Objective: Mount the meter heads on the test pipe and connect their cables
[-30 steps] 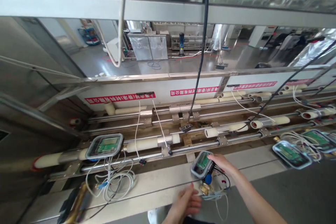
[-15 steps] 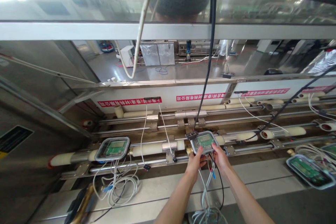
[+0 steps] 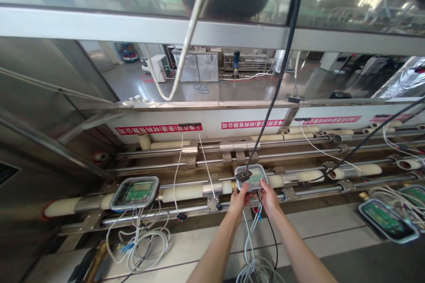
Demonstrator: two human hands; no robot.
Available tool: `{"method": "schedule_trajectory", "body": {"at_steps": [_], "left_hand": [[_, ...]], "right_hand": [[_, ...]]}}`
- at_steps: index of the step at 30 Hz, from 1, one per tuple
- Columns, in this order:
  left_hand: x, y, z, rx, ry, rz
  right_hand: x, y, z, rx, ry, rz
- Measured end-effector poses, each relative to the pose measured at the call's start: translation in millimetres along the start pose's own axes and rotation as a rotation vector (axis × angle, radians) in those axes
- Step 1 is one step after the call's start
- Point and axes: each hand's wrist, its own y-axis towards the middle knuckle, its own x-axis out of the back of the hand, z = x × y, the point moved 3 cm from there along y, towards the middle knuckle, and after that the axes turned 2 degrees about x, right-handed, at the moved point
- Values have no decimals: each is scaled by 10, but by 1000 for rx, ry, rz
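Both hands hold a clear plastic box with a green circuit board inside, above the metal rods. My left hand grips its lower left corner, thumb on the lid. My right hand grips the lower right edge in the same way. A black connector on a hanging black cable lies over the left part of the lid. Grey wires run from under the box down to a coil.
A similar box rests on the rods at left, with coiled wires below. Another box lies at right. Cream rollers line the rods. A white hose hangs ahead, below a metal crossbar.
The view has shifted and tilted slightly. Both hands still hold the box; the black connector now covers more of its lid at the lower left.
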Motion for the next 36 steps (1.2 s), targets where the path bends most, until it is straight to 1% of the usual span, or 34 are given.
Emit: {"method": "schedule_trajectory", "body": {"at_steps": [3,5,7,8,10,12,13,15,17,19,20,21,22,24,26,30,36], "left_hand": [[-2,33,12,-24,-46,-41],[-16,42,38,-45,-86,-84],[-40,42,72,-73,-129,-137],[-54,41,89,-87,-148,-164],[-86,37,115,-114,-181,-208],[-119,38,128,-138,-208,-242],[-134,40,131,-148,-219,-255],[-161,48,132,-162,-233,-277],[-182,56,131,-170,-242,-292],[-194,60,128,-176,-247,-301],[-196,59,126,-179,-250,-304],[-196,58,124,-183,-251,-306],[-194,57,123,-185,-253,-308],[-183,56,126,-189,-255,-308],[-167,60,134,-192,-259,-306],[-133,71,147,-185,-270,-287],[-86,48,122,-150,-261,-241]], "right_hand": [[-13,66,-21,-10,-45,59],[45,87,-21,-31,-93,122],[204,76,4,-51,-157,193],[330,58,28,-51,-223,235],[683,3,94,-52,-390,312],[1158,-50,196,-67,-547,341],[1425,-61,269,-83,-599,321],[1971,-20,471,-94,-691,208],[2446,130,742,-68,-795,40],[2783,373,1035,-14,-893,-160],[2885,513,1169,19,-933,-242],[2944,654,1280,47,-962,-298],[2966,786,1364,65,-983,-321],[2941,992,1451,76,-1019,-311],[2880,1095,1453,68,-1054,-280],[2798,1088,1369,61,-1107,-269],[2782,1076,1340,89,-1108,-291]]}}
